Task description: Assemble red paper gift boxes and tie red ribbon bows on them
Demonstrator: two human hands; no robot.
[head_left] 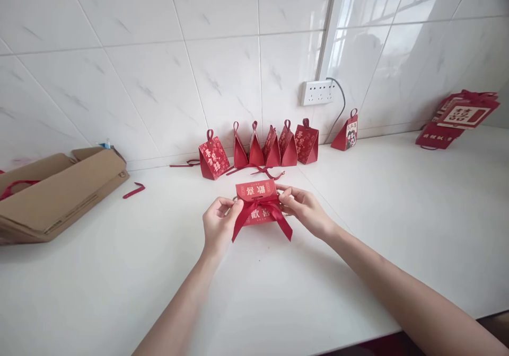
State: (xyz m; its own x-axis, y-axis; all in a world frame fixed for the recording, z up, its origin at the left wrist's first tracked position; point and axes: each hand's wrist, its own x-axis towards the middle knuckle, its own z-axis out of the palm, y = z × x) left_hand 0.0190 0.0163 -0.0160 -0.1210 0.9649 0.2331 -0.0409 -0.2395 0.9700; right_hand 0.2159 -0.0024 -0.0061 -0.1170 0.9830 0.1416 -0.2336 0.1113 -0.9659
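A small red gift box [254, 188] with pale printed characters sits on the white counter in front of me. A dark red ribbon [284, 226] is tied in a bow across its front, both tails hanging down. My left hand [220, 221] pinches the bow's left side between thumb and fingers at the box's edge. On the opposite side, my right hand [304, 207] grips the bow's right loop, its fingers reaching behind the box's right edge. Something like a thin chain or cord shows at the box's sides, partly hidden by my fingers.
Several red triangular boxes with loops [271, 147] line the wall, with loose ribbons [258, 169] before them. One box [347, 133] stands apart, near a power strip [318, 92]. Red bags [457, 117] lie far right. An open cardboard box [67, 192] and ribbon strip [134, 190] are left.
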